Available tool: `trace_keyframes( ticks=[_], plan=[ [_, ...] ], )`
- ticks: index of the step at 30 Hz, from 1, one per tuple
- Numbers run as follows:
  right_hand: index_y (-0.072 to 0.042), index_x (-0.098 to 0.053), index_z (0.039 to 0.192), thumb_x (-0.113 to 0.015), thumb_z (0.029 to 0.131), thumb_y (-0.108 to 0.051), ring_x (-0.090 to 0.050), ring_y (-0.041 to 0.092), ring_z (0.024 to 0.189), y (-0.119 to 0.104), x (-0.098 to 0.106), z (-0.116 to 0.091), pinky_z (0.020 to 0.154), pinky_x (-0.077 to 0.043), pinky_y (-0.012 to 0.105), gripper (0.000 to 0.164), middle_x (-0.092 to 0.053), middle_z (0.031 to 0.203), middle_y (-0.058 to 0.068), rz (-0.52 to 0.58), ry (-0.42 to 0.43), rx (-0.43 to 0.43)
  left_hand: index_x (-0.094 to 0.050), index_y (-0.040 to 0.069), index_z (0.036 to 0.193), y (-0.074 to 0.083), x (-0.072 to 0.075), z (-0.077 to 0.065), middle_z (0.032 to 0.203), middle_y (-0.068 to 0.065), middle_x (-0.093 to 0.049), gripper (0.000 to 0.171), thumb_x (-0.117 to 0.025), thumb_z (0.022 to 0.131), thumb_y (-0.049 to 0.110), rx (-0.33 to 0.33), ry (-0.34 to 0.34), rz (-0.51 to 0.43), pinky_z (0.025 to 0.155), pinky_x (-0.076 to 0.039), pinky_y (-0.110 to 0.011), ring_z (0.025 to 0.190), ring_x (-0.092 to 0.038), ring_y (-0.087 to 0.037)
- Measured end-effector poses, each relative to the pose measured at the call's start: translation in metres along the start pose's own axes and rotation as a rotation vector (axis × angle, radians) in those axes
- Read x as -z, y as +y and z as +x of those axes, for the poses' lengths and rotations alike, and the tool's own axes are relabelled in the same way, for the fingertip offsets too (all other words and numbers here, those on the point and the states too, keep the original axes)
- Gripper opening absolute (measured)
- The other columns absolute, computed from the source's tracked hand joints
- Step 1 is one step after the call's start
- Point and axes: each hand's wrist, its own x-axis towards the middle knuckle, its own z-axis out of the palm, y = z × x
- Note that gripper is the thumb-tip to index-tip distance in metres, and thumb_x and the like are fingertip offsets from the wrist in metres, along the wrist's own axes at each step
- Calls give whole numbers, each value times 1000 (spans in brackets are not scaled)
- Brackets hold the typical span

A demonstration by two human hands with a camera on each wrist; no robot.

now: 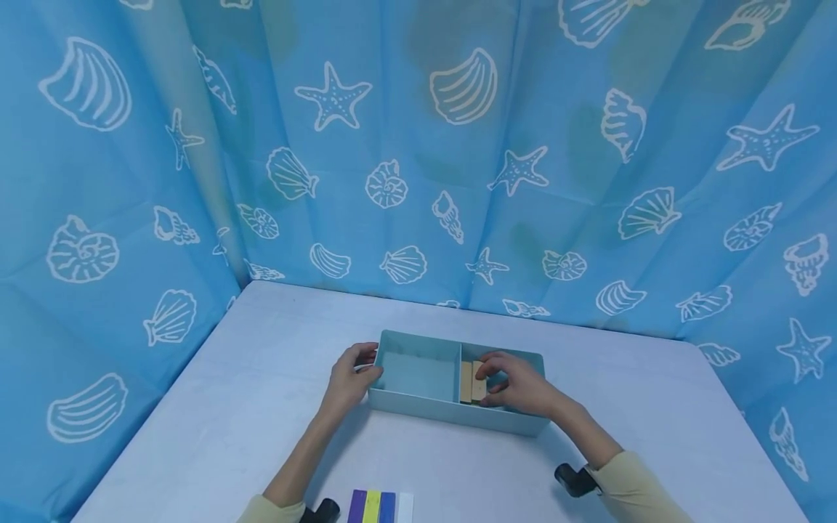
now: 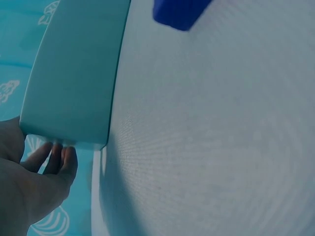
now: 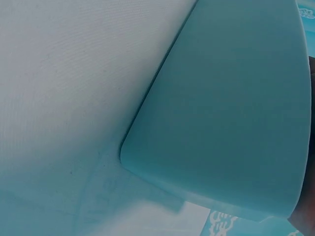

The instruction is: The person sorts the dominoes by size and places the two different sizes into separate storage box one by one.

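Note:
A light teal box with a divider stands on the white table. My left hand grips its left end, thumb over the rim and fingers along the outside; in the left wrist view, fingertips of that hand lie against the end wall. Inside the right compartment are two tan wooden-looking blocks, one against the divider and another beside it. My right hand reaches in over the front wall and pinches this second block between thumb and fingers. The box wall hides most of that hand in the right wrist view.
Purple, yellow, blue and white blocks lie in a row near the table's front edge. A blue curtain with white shells hangs behind and beside the table.

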Motion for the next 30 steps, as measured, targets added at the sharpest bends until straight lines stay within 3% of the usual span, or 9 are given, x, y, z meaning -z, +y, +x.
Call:
trace_keyframes(
  ticks=[13,30],
  plan=[
    [-6,-66,106,-80,79,0,-62,30,104,3,-3,1,78,-58,25,31,-51,135,22,4,-2,-3,-56,-3,131,2,0,-1,123,-19,-60,44,-63,88,1,2,-3,9,102,-47,-44,117,-57,-34],
    [-4,-65,106,-78,79,5,-59,33,108,7,-3,-1,79,-58,25,31,-51,134,23,15,-9,60,-56,-2,131,1,-1,0,122,-18,-61,45,-64,88,2,0,3,17,101,-48,-43,116,-57,-33]
  ],
)
